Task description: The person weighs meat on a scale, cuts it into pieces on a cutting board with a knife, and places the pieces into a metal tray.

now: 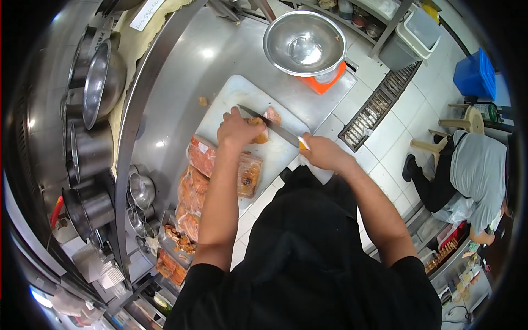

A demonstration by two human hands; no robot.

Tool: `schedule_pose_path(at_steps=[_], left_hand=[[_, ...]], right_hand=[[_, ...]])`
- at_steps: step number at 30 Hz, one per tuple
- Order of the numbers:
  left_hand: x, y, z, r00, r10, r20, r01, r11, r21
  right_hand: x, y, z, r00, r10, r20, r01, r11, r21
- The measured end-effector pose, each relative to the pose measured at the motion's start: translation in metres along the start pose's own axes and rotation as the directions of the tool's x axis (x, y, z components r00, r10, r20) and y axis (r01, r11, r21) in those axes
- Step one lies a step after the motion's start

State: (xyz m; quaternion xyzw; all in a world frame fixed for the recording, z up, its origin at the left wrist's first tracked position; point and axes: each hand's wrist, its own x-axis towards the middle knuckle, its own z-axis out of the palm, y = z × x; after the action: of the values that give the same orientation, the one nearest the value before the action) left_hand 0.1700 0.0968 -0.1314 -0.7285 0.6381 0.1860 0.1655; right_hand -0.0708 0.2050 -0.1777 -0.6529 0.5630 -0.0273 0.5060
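Note:
My right hand (325,154) is wrapped around the handle of a knife (281,131), with a bit of white showing at the grip. The blade points up and left across the white cutting board (234,93). My left hand (237,130) grips a piece of orange-pink meat (258,133) beside the blade; some of its fingertips are hidden. A small pale pink piece (272,115) lies on the board on the blade's far side. Close to my left forearm are a plastic-wrapped block of meat (249,175) and more wrapped meat (202,154).
A steel bowl (304,44) sits on an orange scale (325,82) at the counter's far end. Pots (91,151) line the left shelf. A tray of meat pieces (179,240) is at lower left. Another person (477,165) bends over on the right, near a plastic stool (467,120).

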Motion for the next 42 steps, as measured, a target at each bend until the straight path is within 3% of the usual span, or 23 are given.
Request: schedule_pose_path(at_steps=[2, 3, 6, 10, 11, 13, 16, 19, 21, 23, 26, 30, 34, 37, 40, 41, 42], left_hand=[[0.024, -0.003, -0.009, 0.993, -0.055, 0.107, 0.052, 0.998, 0.033], [0.031, -0.007, -0.011, 0.996, -0.031, 0.082, 0.025, 0.998, 0.064], [0.052, -0.017, -0.026, 0.988, -0.013, 0.156, 0.033, 0.992, -0.125], [0.047, -0.024, -0.016, 0.975, 0.187, 0.122, -0.125, 0.911, -0.392], [0.041, -0.029, -0.009, 0.961, 0.274, -0.039, -0.273, 0.919, -0.285], [0.032, -0.040, 0.010, 0.825, 0.470, -0.312, -0.497, 0.868, -0.007], [0.033, -0.048, 0.024, 0.870, 0.436, -0.230, -0.449, 0.893, -0.008], [0.039, -0.059, 0.027, 0.930, 0.303, -0.206, -0.364, 0.835, -0.412], [0.038, -0.069, 0.019, 0.960, 0.274, -0.055, -0.210, 0.579, -0.788], [0.029, -0.079, 0.007, 0.946, 0.323, 0.034, -0.020, 0.162, -0.987], [-0.001, -0.080, -0.009, 0.891, 0.442, -0.106, 0.078, -0.380, -0.922], [-0.010, -0.067, -0.029, 0.754, 0.587, -0.295, 0.134, -0.577, -0.806], [-0.014, -0.046, -0.049, 0.730, 0.617, -0.295, 0.117, -0.539, -0.834], [-0.017, -0.021, -0.075, 0.688, 0.669, -0.281, 0.038, -0.420, -0.907], [-0.026, 0.025, -0.112, 0.775, 0.569, -0.275, -0.209, -0.180, -0.961], [-0.027, 0.044, -0.125, 0.796, 0.542, -0.271, -0.231, -0.142, -0.963], [-0.026, 0.065, -0.137, 0.799, 0.544, -0.256, -0.307, 0.002, -0.952]], right_hand=[[-0.004, 0.014, -0.002, 0.999, -0.034, 0.015, 0.033, 0.999, 0.042], [-0.008, 0.018, -0.005, 0.999, -0.033, 0.019, 0.032, 0.997, 0.064], [-0.020, 0.025, -0.004, 0.999, -0.028, 0.038, 0.023, 0.992, 0.128], [-0.026, 0.024, 0.000, 0.997, -0.008, 0.071, -0.005, 0.985, 0.174], [-0.026, 0.023, 0.001, 0.996, 0.003, 0.084, -0.018, 0.983, 0.185], [-0.027, 0.022, 0.000, 0.996, 0.002, 0.088, -0.018, 0.984, 0.179], [-0.025, 0.023, 0.002, 0.996, 0.002, 0.084, -0.017, 0.985, 0.174], [-0.021, 0.025, 0.003, 0.998, -0.021, 0.051, 0.013, 0.986, 0.167], [-0.015, 0.026, 0.006, 0.999, -0.039, 0.025, 0.035, 0.990, 0.140], [-0.006, 0.027, 0.011, 0.999, -0.051, -0.004, 0.052, 0.994, 0.099], [-0.001, 0.014, 0.007, 0.999, -0.039, -0.013, 0.040, 0.997, 0.061], [0.003, 0.008, 0.008, 0.997, -0.064, -0.051, 0.066, 0.997, 0.049], [0.007, 0.014, 0.014, 0.994, -0.077, -0.075, 0.080, 0.996, 0.031], [0.010, 0.019, 0.017, 0.994, -0.082, -0.075, 0.085, 0.996, 0.039], [0.009, 0.019, 0.016, 0.995, -0.076, -0.066, 0.080, 0.995, 0.061], [0.009, 0.019, 0.017, 0.996, -0.067, -0.067, 0.071, 0.996, 0.057], [0.008, 0.018, 0.017, 0.995, -0.068, -0.069, 0.072, 0.996, 0.058]])
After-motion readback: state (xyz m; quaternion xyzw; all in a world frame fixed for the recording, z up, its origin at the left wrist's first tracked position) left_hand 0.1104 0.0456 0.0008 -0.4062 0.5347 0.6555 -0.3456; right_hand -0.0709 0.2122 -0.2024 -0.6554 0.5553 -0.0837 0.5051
